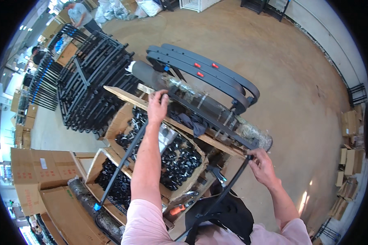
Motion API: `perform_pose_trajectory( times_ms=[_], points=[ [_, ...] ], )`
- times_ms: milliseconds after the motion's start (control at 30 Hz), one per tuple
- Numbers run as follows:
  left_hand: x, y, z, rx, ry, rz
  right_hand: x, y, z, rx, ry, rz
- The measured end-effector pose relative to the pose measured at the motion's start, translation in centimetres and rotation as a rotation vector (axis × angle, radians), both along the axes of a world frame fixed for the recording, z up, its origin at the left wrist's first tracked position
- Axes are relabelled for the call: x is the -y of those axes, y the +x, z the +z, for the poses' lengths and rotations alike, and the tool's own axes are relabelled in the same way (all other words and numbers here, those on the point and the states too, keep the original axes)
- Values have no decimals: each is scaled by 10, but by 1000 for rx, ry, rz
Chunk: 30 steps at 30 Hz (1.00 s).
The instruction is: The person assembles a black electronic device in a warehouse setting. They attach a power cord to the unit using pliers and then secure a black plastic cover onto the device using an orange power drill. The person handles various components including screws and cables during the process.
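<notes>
A black metal tube frame (212, 121) stretches between my two hands, with its long bar across a padded, plastic-wrapped roller. My left hand (157, 109) is closed around its far left corner, with thumb and fingers at the bar. My right hand (262, 166) pinches the right corner, where one leg (232, 182) runs back toward my body. The other leg (129, 153) passes beneath my left forearm and ends in a blue cap (97, 206). Beyond the bar, curved black metal rails (200, 67) with red clips rest on the roller (255, 131).
Below my arms, a cardboard box (195, 173) and a wooden bin (95, 164) hold small black parts. An orange-handled tool (177, 210) lies nearby. Stacked black frames (92, 77) stand at left, with a person (79, 16) behind. Cartons (39, 173) sit lower left.
</notes>
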<state>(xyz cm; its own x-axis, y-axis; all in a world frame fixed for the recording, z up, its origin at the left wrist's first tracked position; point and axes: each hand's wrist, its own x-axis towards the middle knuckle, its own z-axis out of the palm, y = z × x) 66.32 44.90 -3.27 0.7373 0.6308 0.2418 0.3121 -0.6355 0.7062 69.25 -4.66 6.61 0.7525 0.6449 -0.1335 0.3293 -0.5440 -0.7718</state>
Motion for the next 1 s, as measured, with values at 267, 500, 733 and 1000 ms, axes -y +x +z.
perform_pose_trajectory(
  times_ms=[267, 500, 733, 1000],
  points=[
    [-28, -9, -28, 138, -361, -30, 16, 19, 2, 155, -166, -68],
    [-22, -6, -21, 165, -187, -6, 7, 1, 1, 153, -240, 60],
    [-29, -6, -28, 90, -256, 114, -2, 1, -6, 237, -332, 131],
    [-22, -8, -17, 148, -390, 61, -10, 4, -9, 411, -503, 103]
  ],
)
